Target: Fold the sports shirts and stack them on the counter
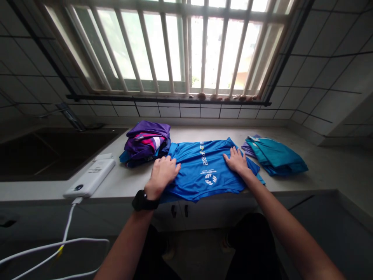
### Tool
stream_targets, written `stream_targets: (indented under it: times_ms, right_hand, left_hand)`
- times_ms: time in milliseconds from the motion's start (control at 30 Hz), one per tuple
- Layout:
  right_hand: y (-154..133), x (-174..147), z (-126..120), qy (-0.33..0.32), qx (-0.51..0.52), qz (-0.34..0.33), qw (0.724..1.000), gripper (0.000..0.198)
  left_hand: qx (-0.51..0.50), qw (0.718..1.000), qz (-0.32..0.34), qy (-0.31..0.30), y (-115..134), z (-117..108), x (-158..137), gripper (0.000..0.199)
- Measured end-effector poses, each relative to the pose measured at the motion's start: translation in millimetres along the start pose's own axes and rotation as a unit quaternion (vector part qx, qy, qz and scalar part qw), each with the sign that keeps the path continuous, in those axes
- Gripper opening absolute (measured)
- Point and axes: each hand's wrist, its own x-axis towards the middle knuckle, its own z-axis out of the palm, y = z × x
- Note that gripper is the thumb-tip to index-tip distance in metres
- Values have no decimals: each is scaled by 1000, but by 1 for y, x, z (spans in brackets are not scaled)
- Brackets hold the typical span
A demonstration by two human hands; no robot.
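Shirt (186, 171), blue, white-printed, lies on the countertop (128, 186); left hand (163, 173) half-curled at its edge, pinching or not I can't tell; right hand (237, 161) fanned flat, gripping nothing; likely smoothing, next needing even pressure

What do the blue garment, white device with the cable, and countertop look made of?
Blue garment: likely thin synthetic knit, slight sheen; smooth face, soft wrinkles.
White device: probably hard plastic, smooth; rounded edges, even colour.
Countertop: pale and smooth, perhaps stone or composite; no clear grain, and dim light leaves it open.
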Motion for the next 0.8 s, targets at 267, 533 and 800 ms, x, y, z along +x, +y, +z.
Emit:
stream_targets:
  times_ms: [267, 533, 800]
  right_hand:
    - [1, 4, 0, -26, -24, -8, 999, 77]
    - [1, 28, -20, -7, -57, -121, 991, 64]
    - [-58, -60, -24, -10, 17, -92, 996, 59]
  left_hand:
    - [66, 989, -30, -126, 4, 11, 57, 64]
    - [129, 981, -112, -95, 53, 5, 5, 82]
    - [126, 988, -80, -47, 64, -18, -41, 48]
